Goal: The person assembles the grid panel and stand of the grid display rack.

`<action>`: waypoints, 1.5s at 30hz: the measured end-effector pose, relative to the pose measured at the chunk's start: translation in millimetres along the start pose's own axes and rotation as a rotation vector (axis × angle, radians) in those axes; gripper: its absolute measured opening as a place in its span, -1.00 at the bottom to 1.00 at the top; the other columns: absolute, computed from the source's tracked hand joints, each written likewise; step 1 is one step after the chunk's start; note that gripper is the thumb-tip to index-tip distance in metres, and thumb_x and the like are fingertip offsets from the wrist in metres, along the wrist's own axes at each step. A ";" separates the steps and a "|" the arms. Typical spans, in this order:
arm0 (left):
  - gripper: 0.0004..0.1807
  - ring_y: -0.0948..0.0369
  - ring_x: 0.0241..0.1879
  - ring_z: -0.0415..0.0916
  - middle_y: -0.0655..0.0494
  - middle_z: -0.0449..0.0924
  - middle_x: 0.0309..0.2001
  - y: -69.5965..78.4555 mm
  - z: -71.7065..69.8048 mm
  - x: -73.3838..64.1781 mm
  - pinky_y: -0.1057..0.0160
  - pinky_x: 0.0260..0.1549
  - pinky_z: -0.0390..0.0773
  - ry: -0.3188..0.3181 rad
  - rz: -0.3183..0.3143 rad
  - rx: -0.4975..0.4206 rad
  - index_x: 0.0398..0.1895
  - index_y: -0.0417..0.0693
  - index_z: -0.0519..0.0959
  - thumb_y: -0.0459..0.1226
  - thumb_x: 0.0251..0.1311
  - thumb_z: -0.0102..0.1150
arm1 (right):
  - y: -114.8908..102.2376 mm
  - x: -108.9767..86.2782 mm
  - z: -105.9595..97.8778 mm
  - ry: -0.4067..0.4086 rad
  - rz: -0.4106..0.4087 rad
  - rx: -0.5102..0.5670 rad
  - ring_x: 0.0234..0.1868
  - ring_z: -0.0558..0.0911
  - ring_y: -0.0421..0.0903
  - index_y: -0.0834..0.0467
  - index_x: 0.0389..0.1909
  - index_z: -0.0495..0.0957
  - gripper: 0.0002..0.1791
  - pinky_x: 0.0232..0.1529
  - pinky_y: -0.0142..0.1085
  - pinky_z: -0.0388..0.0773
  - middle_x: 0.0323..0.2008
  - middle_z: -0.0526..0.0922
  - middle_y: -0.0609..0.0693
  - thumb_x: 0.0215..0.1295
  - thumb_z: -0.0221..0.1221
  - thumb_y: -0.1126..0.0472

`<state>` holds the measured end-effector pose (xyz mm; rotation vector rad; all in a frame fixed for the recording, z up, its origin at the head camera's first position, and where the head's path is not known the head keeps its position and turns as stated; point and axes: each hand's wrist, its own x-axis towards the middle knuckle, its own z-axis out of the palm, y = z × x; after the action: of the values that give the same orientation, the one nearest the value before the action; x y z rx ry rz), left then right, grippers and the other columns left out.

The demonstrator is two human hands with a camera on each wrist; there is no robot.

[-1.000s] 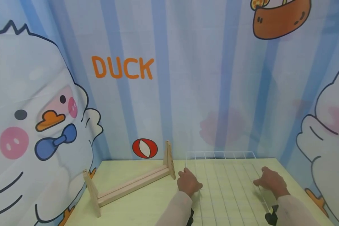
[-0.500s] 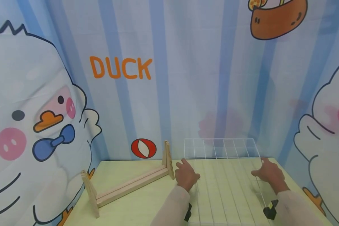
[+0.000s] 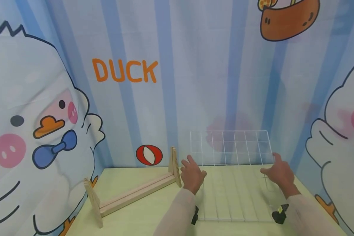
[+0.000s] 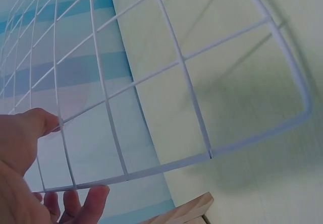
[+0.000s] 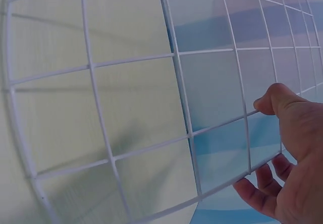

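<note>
A white wire grid panel (image 3: 228, 131) stands tilted over the table, its far edge raised in front of the curtain and its near edge low, close to the tabletop. My left hand (image 3: 192, 175) holds the panel's left side wire; in the left wrist view the thumb lies at the grid (image 4: 182, 60) and the fingers sit along the outer wire. On the opposite side wire, my right hand (image 3: 278, 173) holds in the same way, thumb against the mesh (image 5: 91, 65) and fingertips at the rim. Left of the panel lies a wooden stand (image 3: 138, 195) with two end pieces joined by bars.
The pale yellow table (image 3: 135, 223) ends at a blue striped curtain (image 3: 188, 82) printed with cartoon ducks and orange lettering. One end piece of the wooden stand is close to my left hand. Black wrist devices (image 3: 279, 214) sit beneath the sleeves.
The panel's far edge has risen up against the view of the curtain, tilting the panel more steeply. Both hands have moved slightly upward with it. The wooden stand stays in place.
</note>
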<state>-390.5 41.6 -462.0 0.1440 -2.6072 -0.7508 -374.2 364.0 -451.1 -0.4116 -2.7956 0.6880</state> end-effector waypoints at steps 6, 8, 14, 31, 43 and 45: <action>-0.10 0.01 -0.32 0.47 -0.12 0.37 -0.09 2.9 -6.0 7.1 0.12 -0.54 0.48 0.032 0.004 -0.033 0.20 -0.12 0.22 -0.07 -0.20 0.49 | -9.1 0.5 -1.7 0.059 0.028 0.053 -0.05 0.45 0.36 0.21 0.47 -0.09 0.11 -0.35 0.02 0.42 0.10 0.34 0.51 0.00 0.34 0.00; -0.10 0.00 -0.30 0.47 -0.12 0.37 -0.09 4.6 -7.8 9.5 0.12 -0.54 0.48 0.046 0.004 -0.048 0.21 -0.11 0.21 -0.07 -0.20 0.50 | -11.9 0.9 -3.0 0.078 0.032 0.066 0.01 0.42 0.39 0.20 0.48 -0.11 0.11 -0.28 0.09 0.42 0.13 0.31 0.51 0.01 0.34 0.01; -0.11 0.02 -0.28 0.44 -0.09 0.35 -0.08 7.2 -11.3 18.1 0.16 -0.55 0.44 0.095 0.011 -0.077 0.21 -0.06 0.18 -0.09 -0.18 0.49 | -20.2 3.2 -4.0 0.179 0.027 0.108 0.00 0.42 0.36 0.15 0.48 -0.09 0.08 -0.23 0.12 0.42 0.12 0.32 0.48 0.01 0.32 0.04; -0.11 0.04 -0.21 0.43 -0.09 0.34 -0.02 8.6 -16.1 29.2 0.15 -0.50 0.53 0.229 0.079 -0.146 0.27 -0.06 0.14 -0.05 -0.06 0.43 | -40.1 5.3 -7.6 0.329 0.061 0.266 -0.05 0.38 0.20 -0.02 0.51 -0.15 0.03 -0.24 -0.01 0.37 0.11 0.32 0.32 0.11 0.27 0.08; -0.17 0.07 -0.24 0.41 -0.06 0.30 -0.05 20.2 -22.4 42.2 0.26 -0.59 0.51 0.318 0.138 -0.136 0.27 -0.06 0.11 -0.02 0.03 0.35 | -54.3 8.7 -15.9 0.499 0.049 0.346 0.11 0.38 0.20 -0.12 0.50 -0.13 -0.02 -0.02 0.10 0.41 0.18 0.31 0.27 0.17 0.26 0.11; -0.17 0.07 -0.25 0.40 -0.06 0.29 -0.06 21.8 -23.7 44.3 0.26 -0.60 0.51 0.339 0.146 -0.135 0.26 -0.06 0.11 -0.03 0.02 0.35 | -58.3 8.5 -18.2 0.516 0.051 0.358 0.12 0.38 0.20 -0.15 0.50 -0.13 -0.03 0.02 0.10 0.41 0.19 0.30 0.27 0.18 0.26 0.12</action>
<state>-420.2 39.3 -416.0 0.0363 -2.2145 -0.7728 -389.4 324.8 -406.0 -0.5043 -2.1359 0.9195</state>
